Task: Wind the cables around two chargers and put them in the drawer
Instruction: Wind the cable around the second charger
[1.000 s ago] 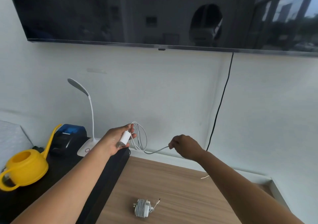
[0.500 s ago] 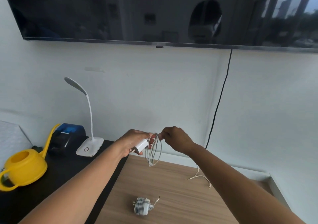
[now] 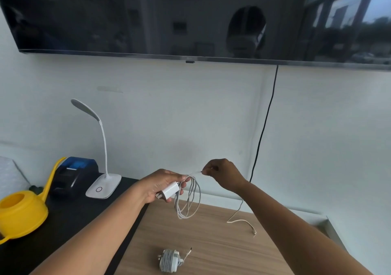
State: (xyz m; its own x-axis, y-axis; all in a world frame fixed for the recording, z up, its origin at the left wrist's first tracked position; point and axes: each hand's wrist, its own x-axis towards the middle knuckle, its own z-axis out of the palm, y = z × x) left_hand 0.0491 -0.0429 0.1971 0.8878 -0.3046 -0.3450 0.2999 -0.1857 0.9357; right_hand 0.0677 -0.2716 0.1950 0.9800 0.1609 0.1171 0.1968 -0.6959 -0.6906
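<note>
My left hand (image 3: 157, 184) grips a small white charger (image 3: 169, 191) above the wooden tabletop (image 3: 222, 249). Loops of its white cable (image 3: 188, 200) hang below that hand. My right hand (image 3: 222, 174) pinches the cable just right of the charger, and the cable's free end (image 3: 241, 222) trails down onto the wood. A second white charger (image 3: 169, 263) with its cable wound around it lies on the tabletop near the front edge. No drawer is in view.
A black surface (image 3: 69, 222) on the left carries a yellow watering can (image 3: 21, 211), a black and blue device (image 3: 74, 175) and a white desk lamp (image 3: 101, 181). A dark screen (image 3: 190, 16) hangs on the wall, with a black cord (image 3: 264, 126) running down.
Both hands came together and moved right over the wood. My right hand brought the cable up to the charger, and more loops now hang beneath my left hand.
</note>
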